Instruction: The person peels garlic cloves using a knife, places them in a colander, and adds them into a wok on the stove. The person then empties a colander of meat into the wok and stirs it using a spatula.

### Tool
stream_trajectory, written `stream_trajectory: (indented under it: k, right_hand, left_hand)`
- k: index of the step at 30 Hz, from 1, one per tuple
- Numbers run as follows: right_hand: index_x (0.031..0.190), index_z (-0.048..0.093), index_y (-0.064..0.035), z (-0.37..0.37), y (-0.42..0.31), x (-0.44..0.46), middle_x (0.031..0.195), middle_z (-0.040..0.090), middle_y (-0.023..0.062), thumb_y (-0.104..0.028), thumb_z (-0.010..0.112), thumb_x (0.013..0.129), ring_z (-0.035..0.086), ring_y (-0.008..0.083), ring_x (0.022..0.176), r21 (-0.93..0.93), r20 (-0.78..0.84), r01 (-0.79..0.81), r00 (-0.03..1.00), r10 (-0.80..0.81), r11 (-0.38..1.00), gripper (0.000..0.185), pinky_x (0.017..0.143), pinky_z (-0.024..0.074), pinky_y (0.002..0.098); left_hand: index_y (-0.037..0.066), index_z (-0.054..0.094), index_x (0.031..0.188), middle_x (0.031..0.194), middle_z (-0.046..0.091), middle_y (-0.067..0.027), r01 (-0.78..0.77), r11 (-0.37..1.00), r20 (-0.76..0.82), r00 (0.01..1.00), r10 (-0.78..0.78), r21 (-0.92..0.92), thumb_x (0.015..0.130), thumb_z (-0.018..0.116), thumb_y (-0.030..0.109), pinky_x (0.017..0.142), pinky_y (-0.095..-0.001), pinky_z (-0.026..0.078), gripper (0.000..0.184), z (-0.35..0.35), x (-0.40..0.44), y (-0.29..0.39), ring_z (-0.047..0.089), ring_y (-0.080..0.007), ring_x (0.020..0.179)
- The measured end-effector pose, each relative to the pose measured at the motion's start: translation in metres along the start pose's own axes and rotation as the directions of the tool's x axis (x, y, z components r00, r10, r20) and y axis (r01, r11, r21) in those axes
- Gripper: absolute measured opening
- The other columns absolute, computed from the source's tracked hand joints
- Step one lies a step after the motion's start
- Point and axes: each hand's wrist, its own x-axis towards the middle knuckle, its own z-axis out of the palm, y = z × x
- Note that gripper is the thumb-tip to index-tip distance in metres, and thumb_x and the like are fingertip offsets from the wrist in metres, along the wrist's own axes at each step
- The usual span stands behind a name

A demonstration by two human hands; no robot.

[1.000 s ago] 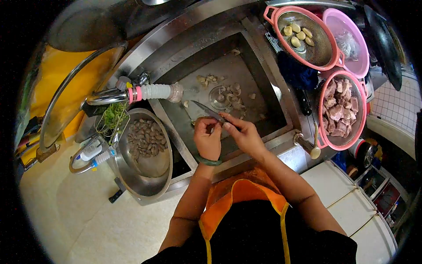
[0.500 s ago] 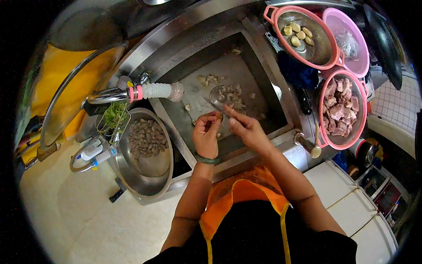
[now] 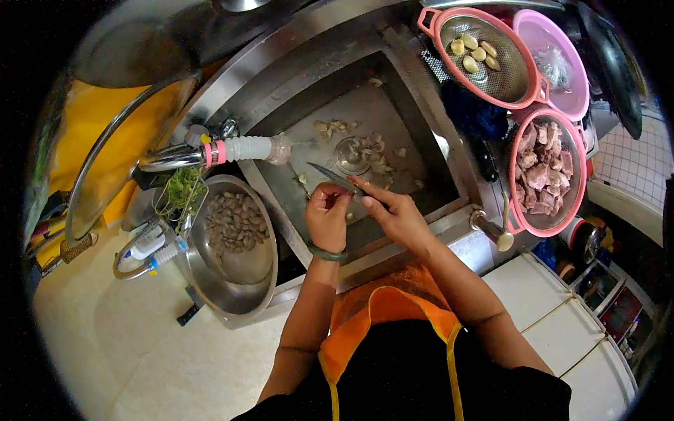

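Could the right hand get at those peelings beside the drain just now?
Probably yes: the peelings lie uncovered ahead of the right hand, though the knife it holds might hinder picking them up.

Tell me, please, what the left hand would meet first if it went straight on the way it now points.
The left hand would probably meet the knife blade in the right hand first, though one view leaves the depth unclear.

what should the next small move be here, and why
Probably a short, careful stroke of the knife at the left hand's fingertips: the right hand holds the blade there, and pale scraps lie in the sink. What the left fingers pinch, if anything, is hidden.
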Motion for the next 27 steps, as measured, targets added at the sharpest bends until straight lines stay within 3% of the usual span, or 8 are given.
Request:
stream_trajectory:
  k: [5, 10, 15, 16, 18, 20, 23, 27]
  right_hand:
    - [0.127, 0.048, -0.0088, -0.001, 0.003, 0.002, 0.124, 0.054, 0.0076, -0.017, 0.050, 0.091, 0.047, 0.0144, 0.116, -0.058, 0.009, 0.026, 1.000, -0.025, 0.998, 0.036, 0.095, 0.0362, 0.0279]
    - [0.126, 0.049, -0.0078, -0.001, -0.002, 0.002, 0.123, 0.054, 0.0089, -0.018, 0.050, 0.091, 0.047, 0.0144, 0.115, -0.012, 0.021, 0.043, 0.999, -0.042, 0.999, 0.036, 0.094, 0.0367, 0.0282]
    - [0.123, 0.053, -0.0218, 0.007, 0.019, 0.009, 0.079, 0.063, 0.0145, -0.024, 0.053, 0.089, 0.058, 0.0144, 0.063, -0.100, -0.077, 0.100, 0.991, -0.108, 0.990, 0.034, 0.064, 0.0474, 0.0292]
    - [0.123, 0.053, -0.0196, 0.008, 0.021, 0.011, 0.079, 0.064, 0.0124, -0.025, 0.052, 0.089, 0.057, 0.0139, 0.062, -0.126, -0.080, 0.081, 0.993, -0.091, 0.989, 0.034, 0.063, 0.0470, 0.0289]
    - [0.123, 0.054, -0.0150, 0.009, 0.020, 0.013, 0.076, 0.062, 0.0065, -0.026, 0.052, 0.090, 0.052, 0.0122, 0.060, -0.034, -0.080, 0.051, 0.995, -0.053, 0.998, 0.034, 0.060, 0.0448, 0.0274]
    - [0.122, 0.054, -0.0099, 0.011, 0.011, 0.014, 0.069, 0.058, -0.0008, -0.027, 0.051, 0.091, 0.046, 0.0099, 0.056, 0.199, -0.064, 0.024, 0.998, -0.012, 0.980, 0.035, 0.055, 0.0413, 0.0250]
    - [0.120, 0.055, -0.0064, 0.006, 0.010, 0.018, 0.066, 0.049, -0.0075, -0.027, 0.050, 0.092, 0.039, 0.0053, 0.055, 0.553, 0.057, -0.121, 0.993, 0.108, 0.824, 0.036, 0.050, 0.0332, 0.0198]
    - [0.120, 0.056, -0.0092, 0.003, 0.008, 0.017, 0.064, 0.045, -0.0078, -0.025, 0.051, 0.092, 0.035, 0.0023, 0.054, 0.617, 0.059, -0.138, 0.990, 0.129, 0.775, 0.033, 0.049, 0.0285, 0.0171]
  left_hand:
    - [0.003, 0.056, 0.081, 0.079, 0.060, -0.0013, 0.019, 0.996, 0.019, 1.000, -0.017, -0.088, 0.078, 0.059, -0.003, 0.068, -0.0212, 0.043, 0.007, -0.001, 0.003, -0.007, 0.054, -0.0075, 0.072]
    - [0.003, 0.057, 0.081, 0.080, 0.061, -0.0021, 0.034, 0.999, 0.027, 0.999, -0.033, -0.039, 0.078, 0.059, -0.003, 0.069, -0.0215, 0.044, 0.007, -0.005, 0.005, -0.006, 0.055, -0.0083, 0.073]
    - [0.002, 0.057, 0.082, 0.082, 0.061, -0.0027, 0.031, 0.999, 0.023, 0.999, -0.030, -0.042, 0.078, 0.060, -0.004, 0.070, -0.0212, 0.044, 0.007, -0.007, 0.003, -0.007, 0.055, -0.0085, 0.075]
    - [0.002, 0.057, 0.082, 0.083, 0.061, -0.0031, 0.028, 0.998, 0.007, 1.000, -0.028, -0.054, 0.078, 0.061, -0.004, 0.071, -0.0213, 0.044, 0.008, -0.007, 0.003, -0.009, 0.055, -0.0086, 0.076]
    - [0.001, 0.057, 0.082, 0.086, 0.061, -0.0041, 0.025, 0.998, -0.010, 1.000, -0.026, -0.064, 0.078, 0.062, -0.004, 0.072, -0.0217, 0.044, 0.008, -0.006, 0.004, -0.010, 0.055, -0.0090, 0.078]
    - [0.001, 0.057, 0.083, 0.090, 0.061, -0.0056, 0.026, 0.998, -0.016, 1.000, -0.027, -0.060, 0.078, 0.063, -0.003, 0.074, -0.0225, 0.045, 0.009, -0.005, 0.004, -0.007, 0.056, -0.0099, 0.080]
    - [0.001, 0.056, 0.085, 0.094, 0.061, -0.0079, -0.035, 0.989, 0.021, 0.999, 0.038, -0.143, 0.079, 0.061, -0.004, 0.077, -0.0244, 0.047, 0.009, -0.004, 0.008, -0.003, 0.058, -0.0122, 0.084]
    - [0.000, 0.055, 0.092, 0.096, 0.061, -0.0101, 0.142, 0.836, 0.201, 0.979, -0.038, -0.531, 0.082, 0.059, -0.002, 0.083, -0.0277, 0.048, 0.011, -0.009, 0.012, -0.014, 0.059, -0.0166, 0.088]
